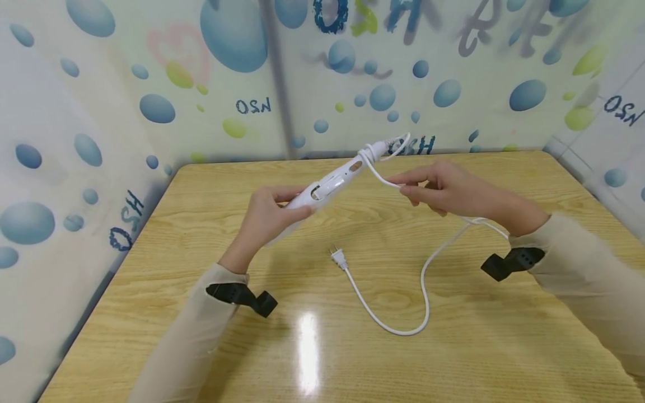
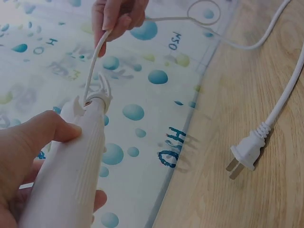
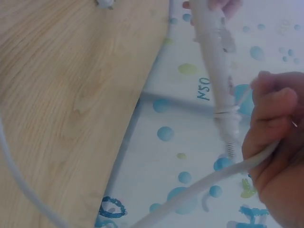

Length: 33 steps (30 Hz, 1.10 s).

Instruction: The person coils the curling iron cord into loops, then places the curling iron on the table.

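Observation:
My left hand (image 1: 268, 217) grips a white hair iron (image 1: 330, 184) by its lower part, thumb on the near side. The iron is held above the table, tilted up to the right. White cord (image 1: 425, 280) is wound around its upper end, near the ribbed cord sleeve (image 3: 231, 150). To the right of that end, my right hand (image 1: 453, 187) pinches the cord between thumb and fingers; in the right wrist view the cord also passes through the palm. The two-pin plug (image 2: 247, 151) lies on the table below the iron.
The wooden table (image 1: 227, 347) meets a wall (image 1: 201, 112) printed with blue and green drops at its back and left edges. Loose cord trails in a curve from the plug to beneath my right forearm. Black camera mounts (image 1: 242, 295) sit on both wrists.

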Each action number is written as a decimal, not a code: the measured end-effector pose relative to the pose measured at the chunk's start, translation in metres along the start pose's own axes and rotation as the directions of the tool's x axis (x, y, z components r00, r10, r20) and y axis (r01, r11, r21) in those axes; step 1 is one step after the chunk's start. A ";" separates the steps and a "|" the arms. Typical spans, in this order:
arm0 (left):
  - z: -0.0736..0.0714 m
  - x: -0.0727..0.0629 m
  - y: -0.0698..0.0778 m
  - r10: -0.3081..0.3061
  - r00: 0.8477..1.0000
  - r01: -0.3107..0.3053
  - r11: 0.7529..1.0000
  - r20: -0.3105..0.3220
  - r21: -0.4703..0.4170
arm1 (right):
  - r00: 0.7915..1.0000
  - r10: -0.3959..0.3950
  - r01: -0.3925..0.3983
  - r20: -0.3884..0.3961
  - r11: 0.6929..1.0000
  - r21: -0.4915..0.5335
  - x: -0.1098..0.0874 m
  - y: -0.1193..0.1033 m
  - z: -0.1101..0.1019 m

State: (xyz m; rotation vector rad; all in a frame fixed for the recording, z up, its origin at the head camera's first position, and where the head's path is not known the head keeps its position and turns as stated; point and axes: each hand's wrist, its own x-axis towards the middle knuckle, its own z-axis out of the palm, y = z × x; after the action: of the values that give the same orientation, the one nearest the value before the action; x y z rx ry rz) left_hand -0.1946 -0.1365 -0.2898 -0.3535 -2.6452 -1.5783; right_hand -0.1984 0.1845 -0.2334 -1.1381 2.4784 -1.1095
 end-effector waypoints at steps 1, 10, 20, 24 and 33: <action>-0.001 0.000 0.000 0.020 1.000 -0.020 1.000 -0.016 -0.022 | 1.000 -0.005 0.005 -0.007 1.000 -0.002 -0.001 0.002 0.002; -0.006 -0.002 0.008 0.072 0.996 -0.080 0.981 -0.054 -0.174 | 0.994 -0.048 0.059 -0.103 0.992 0.109 -0.016 0.037 0.014; -0.008 -0.008 0.019 0.090 0.996 -0.087 0.955 -0.002 -0.282 | 0.979 -0.063 0.114 -0.196 0.958 0.262 -0.019 0.064 0.024; -0.007 -0.011 0.018 0.126 0.990 -0.098 0.940 0.067 -0.327 | 0.985 -0.024 0.069 -0.170 0.961 0.269 -0.016 0.073 0.025; -0.010 -0.016 0.013 0.299 0.931 -0.205 0.904 0.211 -0.376 | 0.993 0.088 -0.063 -0.078 0.959 0.278 -0.003 0.080 0.014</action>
State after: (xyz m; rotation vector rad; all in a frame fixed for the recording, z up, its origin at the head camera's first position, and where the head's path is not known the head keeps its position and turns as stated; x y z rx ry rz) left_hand -0.1770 -0.1420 -0.2763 -0.9484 -2.3403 -2.0239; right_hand -0.2353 0.2122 -0.2999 -0.9243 2.3134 -1.4557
